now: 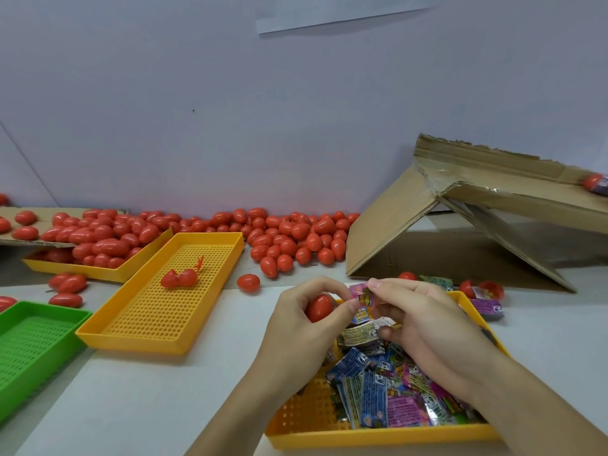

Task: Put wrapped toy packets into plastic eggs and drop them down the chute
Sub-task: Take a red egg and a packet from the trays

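Observation:
My left hand (301, 327) grips a red plastic egg (319, 307), and its thumb also touches a colourful wrapped toy packet (362, 302). My right hand (424, 320) pinches that packet from the right, just above an orange tray (378, 434) filled with several wrapped packets (388, 390). Both hands meet over the tray's far end. The cardboard chute (513, 205) rises at the right, with a red egg (594, 182) lying on its slope near the frame edge.
A large heap of red eggs (289, 235) lines the wall. An orange tray (171, 291) holds an opened egg (179, 278). Another orange tray (98, 273) brims with eggs. A green tray (29, 340) sits at left. Loose eggs and packets (487, 296) lie under the chute.

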Demonstrator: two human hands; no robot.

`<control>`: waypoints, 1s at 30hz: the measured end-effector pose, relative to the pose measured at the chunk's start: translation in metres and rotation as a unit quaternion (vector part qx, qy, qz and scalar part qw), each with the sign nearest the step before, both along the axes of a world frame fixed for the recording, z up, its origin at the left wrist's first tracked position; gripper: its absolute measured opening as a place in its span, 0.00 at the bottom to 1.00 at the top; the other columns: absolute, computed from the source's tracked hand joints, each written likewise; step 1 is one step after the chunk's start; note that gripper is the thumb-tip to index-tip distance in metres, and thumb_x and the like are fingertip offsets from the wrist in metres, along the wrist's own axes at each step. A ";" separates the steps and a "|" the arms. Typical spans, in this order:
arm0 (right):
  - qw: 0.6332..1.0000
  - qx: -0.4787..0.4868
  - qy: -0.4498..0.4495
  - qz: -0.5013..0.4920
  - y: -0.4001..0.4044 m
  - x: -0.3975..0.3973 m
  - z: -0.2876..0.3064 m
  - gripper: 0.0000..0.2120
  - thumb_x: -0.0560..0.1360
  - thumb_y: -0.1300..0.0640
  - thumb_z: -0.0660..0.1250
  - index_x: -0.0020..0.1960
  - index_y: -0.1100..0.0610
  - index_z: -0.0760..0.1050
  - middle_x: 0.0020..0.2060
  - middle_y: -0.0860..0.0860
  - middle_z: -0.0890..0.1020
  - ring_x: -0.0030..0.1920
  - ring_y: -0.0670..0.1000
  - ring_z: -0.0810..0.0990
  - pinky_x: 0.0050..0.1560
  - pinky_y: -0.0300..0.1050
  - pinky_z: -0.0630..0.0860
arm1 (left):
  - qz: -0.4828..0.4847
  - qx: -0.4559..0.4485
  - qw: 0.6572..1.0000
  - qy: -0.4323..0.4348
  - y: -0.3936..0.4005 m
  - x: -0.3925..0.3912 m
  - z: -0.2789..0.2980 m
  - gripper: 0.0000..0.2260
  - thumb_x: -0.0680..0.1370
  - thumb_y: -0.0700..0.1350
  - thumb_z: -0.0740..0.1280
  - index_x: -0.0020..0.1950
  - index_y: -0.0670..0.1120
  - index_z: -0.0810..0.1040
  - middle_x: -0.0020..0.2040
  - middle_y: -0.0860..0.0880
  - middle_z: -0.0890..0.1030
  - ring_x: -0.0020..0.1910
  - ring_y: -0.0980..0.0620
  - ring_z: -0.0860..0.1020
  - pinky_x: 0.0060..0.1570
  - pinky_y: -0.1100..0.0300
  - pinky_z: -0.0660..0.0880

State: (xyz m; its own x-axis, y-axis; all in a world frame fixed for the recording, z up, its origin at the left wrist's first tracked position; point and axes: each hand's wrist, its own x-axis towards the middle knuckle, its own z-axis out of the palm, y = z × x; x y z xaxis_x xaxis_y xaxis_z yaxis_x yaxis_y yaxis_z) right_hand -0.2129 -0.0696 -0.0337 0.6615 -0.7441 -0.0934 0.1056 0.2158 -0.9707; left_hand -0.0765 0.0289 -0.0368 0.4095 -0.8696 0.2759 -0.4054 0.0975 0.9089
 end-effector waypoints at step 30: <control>0.921 -0.355 0.075 0.139 -0.007 -0.016 0.012 0.13 0.76 0.42 0.63 0.38 0.43 0.82 0.38 0.45 0.79 0.42 0.43 0.78 0.45 0.35 0.73 | -0.125 0.079 0.988 0.049 0.004 -0.002 0.006 0.07 0.75 0.51 0.71 0.43 0.48 0.82 0.34 0.55 0.80 0.32 0.59 0.75 0.36 0.65 0.74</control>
State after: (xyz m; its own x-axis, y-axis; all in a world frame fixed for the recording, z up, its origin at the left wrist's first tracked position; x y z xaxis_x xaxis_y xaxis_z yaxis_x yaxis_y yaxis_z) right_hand -0.2285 -0.0763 -0.0217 0.8550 -0.4564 0.2462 -0.0040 -0.4805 -0.8770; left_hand -0.0789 0.0333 -0.0311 0.1939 -0.9760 0.0990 -0.2962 0.0379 0.9544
